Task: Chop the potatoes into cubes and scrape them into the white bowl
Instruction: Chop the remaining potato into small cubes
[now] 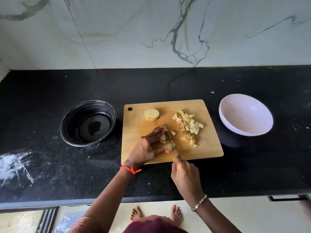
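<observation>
A wooden cutting board lies on the black counter. My left hand holds down a stack of potato slices at the board's middle front. My right hand grips a knife whose blade stands in those slices, just right of my left fingertips. A pile of potato cubes lies on the board's right half. A stack of round potato slices sits at the board's back left. The white bowl, with nothing in it, stands to the right of the board.
A black round container holding a little liquid stands left of the board. White powdery smears mark the counter at far left. A marble wall rises behind the counter. My bare feet show below the counter's front edge.
</observation>
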